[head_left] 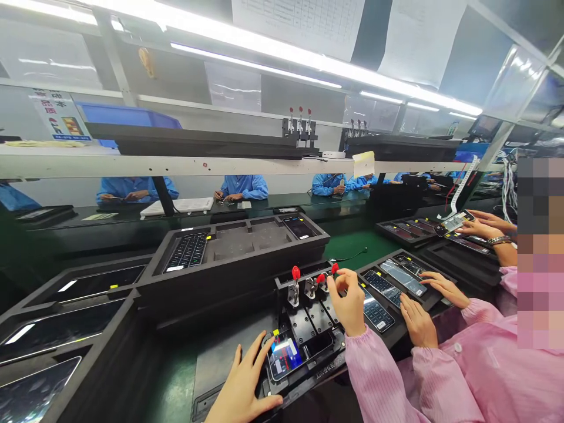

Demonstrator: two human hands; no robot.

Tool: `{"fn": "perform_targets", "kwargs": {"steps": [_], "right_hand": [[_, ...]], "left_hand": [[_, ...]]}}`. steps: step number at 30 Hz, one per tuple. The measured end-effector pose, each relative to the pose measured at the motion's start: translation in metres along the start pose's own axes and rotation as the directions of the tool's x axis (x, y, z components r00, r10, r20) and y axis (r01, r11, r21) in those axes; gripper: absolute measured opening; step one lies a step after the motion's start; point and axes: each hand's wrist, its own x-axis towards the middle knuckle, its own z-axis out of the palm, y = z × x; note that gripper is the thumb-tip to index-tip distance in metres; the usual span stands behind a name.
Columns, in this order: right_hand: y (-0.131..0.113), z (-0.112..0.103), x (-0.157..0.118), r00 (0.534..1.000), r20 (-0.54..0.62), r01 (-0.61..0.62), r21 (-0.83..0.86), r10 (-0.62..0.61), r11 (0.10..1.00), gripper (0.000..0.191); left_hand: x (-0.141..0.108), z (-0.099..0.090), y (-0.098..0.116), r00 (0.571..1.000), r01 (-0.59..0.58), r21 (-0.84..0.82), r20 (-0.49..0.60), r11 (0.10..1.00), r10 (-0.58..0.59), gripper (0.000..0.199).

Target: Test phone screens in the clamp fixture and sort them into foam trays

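A black test fixture with several metal toggle clamps and red knobs stands on the bench before me. A phone with a lit, colourful screen lies at its left end, a yellow tab at its top edge. My left hand is open, fingers spread, its fingertips touching the phone's left edge and the thumb along the fixture's front. My right hand, in a pink sleeve, has thumb and fingers curled closed around a toggle clamp lever on the right side; the fingers partly hide that lever.
Black foam trays holding phones stand behind and at left. To the right, a co-worker's hands rest by a tray of phones; another person's hand holds a device. A shelf crosses above the bench.
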Motion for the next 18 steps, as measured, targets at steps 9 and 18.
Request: {"fn": "perform_targets", "kwargs": {"steps": [9,18], "right_hand": [[0.0,-0.012,0.034,0.978,0.138,0.167,-0.064,-0.157,0.984,0.015],[0.031,-0.02,-0.058,0.966,0.195,0.225,-0.329,-0.167,0.917,0.019]], "left_hand": [[0.028,0.014,0.016,0.999,-0.037,-0.013,0.012,0.999,0.038,0.096],[0.028,0.019,0.012,0.998,-0.066,-0.062,-0.03,0.996,0.064,0.082]]}}
